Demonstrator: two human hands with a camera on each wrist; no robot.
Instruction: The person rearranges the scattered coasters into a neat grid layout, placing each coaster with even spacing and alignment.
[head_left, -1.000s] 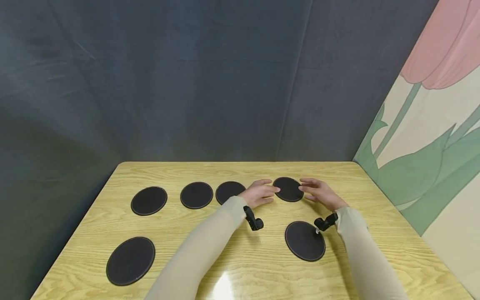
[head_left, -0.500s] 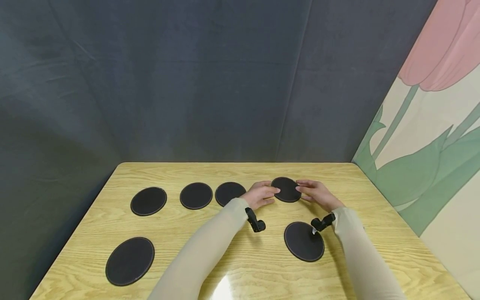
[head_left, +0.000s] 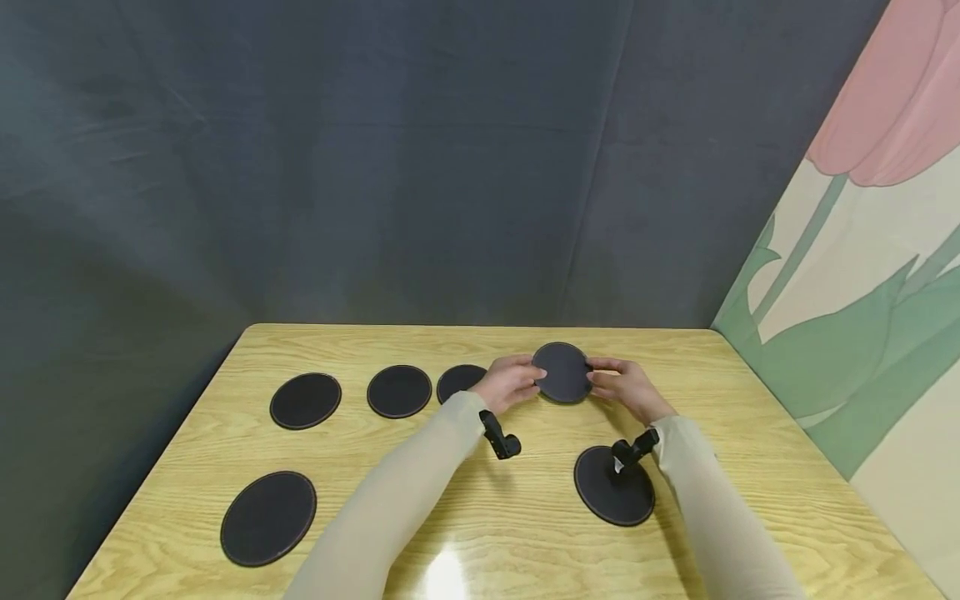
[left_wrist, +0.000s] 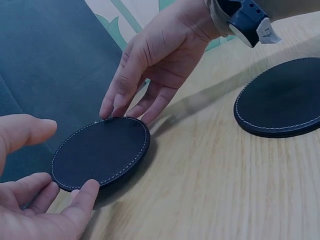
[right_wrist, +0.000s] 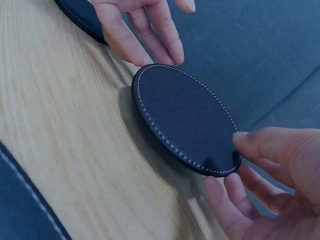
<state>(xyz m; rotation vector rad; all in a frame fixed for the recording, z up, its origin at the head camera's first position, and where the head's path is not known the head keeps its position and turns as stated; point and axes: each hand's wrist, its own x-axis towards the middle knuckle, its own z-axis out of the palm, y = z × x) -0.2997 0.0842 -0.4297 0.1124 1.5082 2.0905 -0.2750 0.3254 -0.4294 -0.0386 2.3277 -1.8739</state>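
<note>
No writing or brand is showing on the coaster [head_left: 562, 372]: round, black, w/ pale stitching round the rim. The left hand [head_left: 508, 383] & right hand [head_left: 628, 389] are each pinching an edge, grips clamped on it, holding it tilted just above the counter [head_left: 525, 517], far-centre.

table [head_left: 360, 508] | 5 other coasters [head_left: 305, 400] | dark backdrop [head_left: 375, 167] | tulip panel [head_left: 862, 275]

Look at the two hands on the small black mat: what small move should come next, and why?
Probably lift the mat fully clear. The left hand and right hand hold its opposite edges, and it is tilted, seemingly partly raised off the table, so a straight lift looks best.
</note>
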